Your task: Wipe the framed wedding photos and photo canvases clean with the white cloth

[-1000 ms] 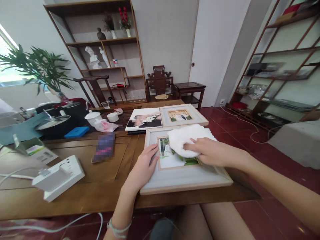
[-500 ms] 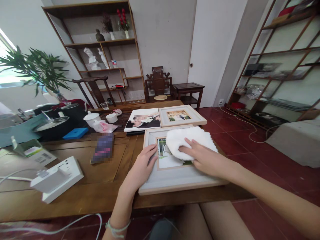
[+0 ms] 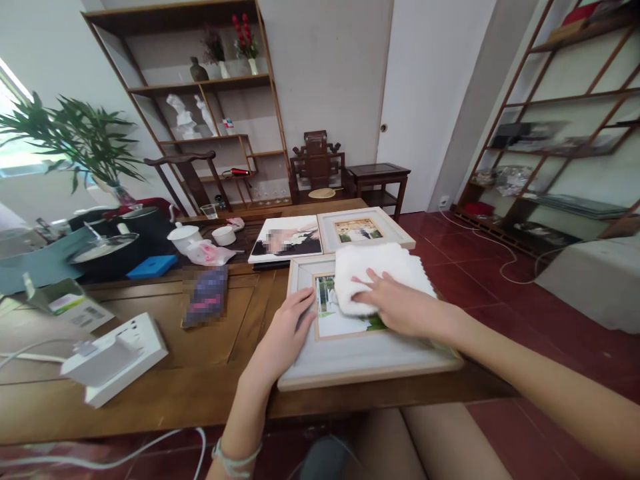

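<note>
A light wooden picture frame [image 3: 330, 377] with a pale mat lies flat near the table's front edge. Its small photo [image 3: 345, 327] shows greenery and something white, partly covered. My left hand [image 3: 287, 330] rests on the frame's left side, fingers stretched toward the photo's inner border. Over the photo's upper right, my right hand [image 3: 395, 300] presses a fluffy white cloth [image 3: 380, 263], its fingers bent into the fabric. The cloth hides part of the photo and the frame's far edge.
Behind lie a second framed photo [image 3: 400, 233] and a portrait panel [image 3: 285, 250]. To the left are a white power strip [image 3: 127, 360], a blurred purple item [image 3: 206, 297], a blue block [image 3: 151, 267], a white teapot [image 3: 185, 237] and a dark pot [image 3: 103, 253].
My right hand and the cloth have shifted slightly away from me across the frame, uncovering a bit more of the photo's lower part. My left hand stays in place.
</note>
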`<state>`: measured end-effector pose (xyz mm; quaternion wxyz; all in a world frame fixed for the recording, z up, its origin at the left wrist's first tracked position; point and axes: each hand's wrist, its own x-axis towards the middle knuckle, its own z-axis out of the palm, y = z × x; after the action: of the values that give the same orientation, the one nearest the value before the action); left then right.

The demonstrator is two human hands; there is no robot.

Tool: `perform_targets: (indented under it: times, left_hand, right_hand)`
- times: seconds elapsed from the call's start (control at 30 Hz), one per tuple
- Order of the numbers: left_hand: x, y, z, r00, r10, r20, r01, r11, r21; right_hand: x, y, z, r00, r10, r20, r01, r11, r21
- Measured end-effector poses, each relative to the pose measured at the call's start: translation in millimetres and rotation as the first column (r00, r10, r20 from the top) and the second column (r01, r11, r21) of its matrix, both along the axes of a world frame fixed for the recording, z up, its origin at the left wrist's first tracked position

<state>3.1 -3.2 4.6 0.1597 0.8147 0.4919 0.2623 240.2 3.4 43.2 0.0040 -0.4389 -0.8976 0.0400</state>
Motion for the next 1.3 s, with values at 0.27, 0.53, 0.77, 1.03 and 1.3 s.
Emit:
perform_targets:
  times: [0.27,0.53,0.77,1.03,1.3]
  left_hand:
    - [-0.2,1.8,-3.2,1.0,-0.018,0.022,0.017,0.999,0.037]
    - [0.2,1.0,-1.4,0.999,-0.029,0.025,0.028,0.998,0.054]
    - [-1.1,1.1,-0.3,1.0,-0.021,0.008,0.02,0.999,0.027]
    - [-0.9,0.3,-1.4,1.0,-0.014,0.022,0.013,0.999,0.043]
    - [-0.4,1.1,-4.1,1.0,-0.01,0.028,0.009,0.999,0.041]
  right_hand:
    - [-5.7,-88.4,30.3,0.981,0.181,-0.066,-0.188,0.975,-0.121]
    - [-6.6,-34.2,-3.5,0.98,0.102,-0.169,-0.102,0.995,0.01]
    - [6.6,43.3,-11.6,0.993,-0.019,-0.115,0.047,0.967,0.251]
    - [-4.9,0.3,-4.4,0.992,0.078,-0.102,-0.072,0.995,0.062]
    - [-2.6,-85.4,20.5,0.978,0.152,-0.142,-0.171,0.976,-0.136]
